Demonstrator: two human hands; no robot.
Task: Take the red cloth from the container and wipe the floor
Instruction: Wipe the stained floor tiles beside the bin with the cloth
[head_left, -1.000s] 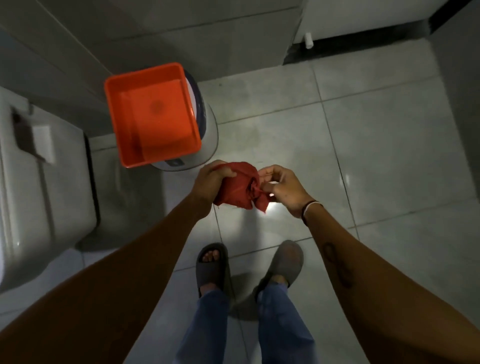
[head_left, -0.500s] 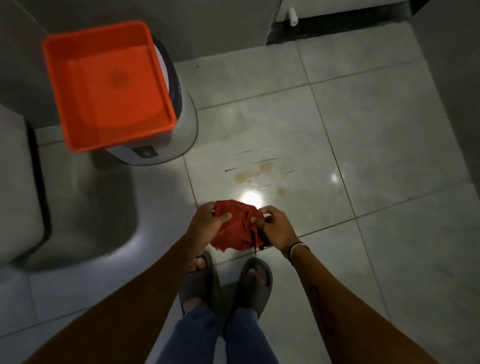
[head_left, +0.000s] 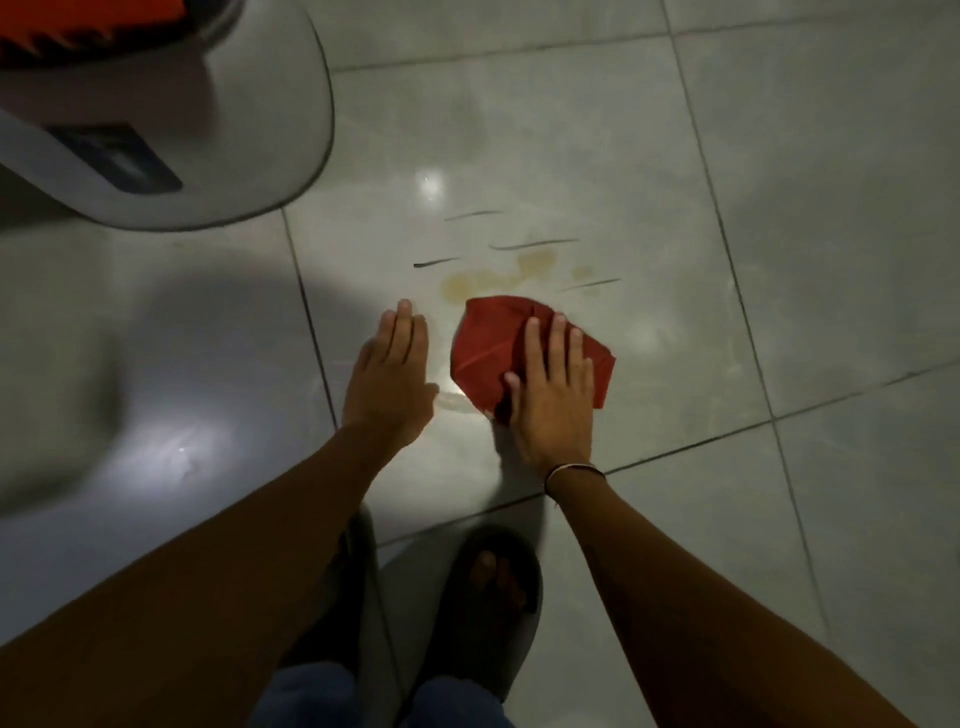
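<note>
The red cloth (head_left: 485, 353) lies spread on the grey tiled floor (head_left: 675, 156). My right hand (head_left: 553, 400) presses flat on the cloth's near right part, fingers spread and pointing away from me. To its left my left hand (head_left: 389, 379) rests palm down on the bare tile, fingers together, holding nothing. Just beyond the cloth is a yellowish-brown stain (head_left: 493, 278) with a few dark streaks around it. Only a corner of the orange container (head_left: 78, 21) shows at the top left edge.
The container sits on a white rounded bin (head_left: 218, 130) at the upper left. My feet in dark slippers (head_left: 483, 613) stand just behind my hands. A blurred pale fixture (head_left: 52, 364) fills the left side. Tile stretches to the right and far side.
I have crouched down close to the floor. The cloth, bunched between both hands before, now lies flat on the tile under my right hand. My left hand has let go of it.
</note>
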